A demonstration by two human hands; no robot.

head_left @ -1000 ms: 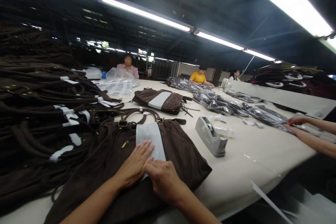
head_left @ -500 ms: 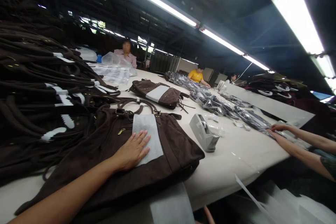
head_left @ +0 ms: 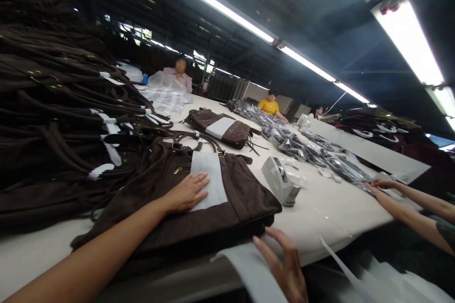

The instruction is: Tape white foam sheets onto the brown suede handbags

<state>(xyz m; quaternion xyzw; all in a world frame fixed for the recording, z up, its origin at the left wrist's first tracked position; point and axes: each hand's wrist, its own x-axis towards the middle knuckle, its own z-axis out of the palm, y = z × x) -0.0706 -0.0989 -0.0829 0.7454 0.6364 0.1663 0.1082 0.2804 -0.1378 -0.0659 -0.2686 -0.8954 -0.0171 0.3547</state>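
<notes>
A dark brown handbag point(head_left: 249, 189) lies on the table in front of me, its looped handles pointing away. A pale grey-white sheet point(head_left: 209, 163) is laid across its front, beside a small gold zip pull. My left hand point(head_left: 186, 193) rests flat on the bag and the sheet's left part, fingers stretched out. Below the bag's near edge, a white strip point(head_left: 250, 265) hangs over the table edge. My right hand point(head_left: 287, 267) is beside this strip with fingers apart, its fingertips close to the bag's lower right corner; whether they touch the strip I cannot tell.
A grey tape dispenser point(head_left: 279, 182) stands right of the bag. Dark bags point(head_left: 53, 118) are piled at left; another brown bag point(head_left: 238, 130) lies behind. Plastic-wrapped bags point(head_left: 284, 139) run along the table point(head_left: 320, 213). A co-worker's hands point(head_left: 378, 184) work at right; other people sit farther back.
My right hand has risen into view at the bag's near edge, and the hanging strip has shifted and bent. My left hand stays flat on the bag. The view has shifted slightly.
</notes>
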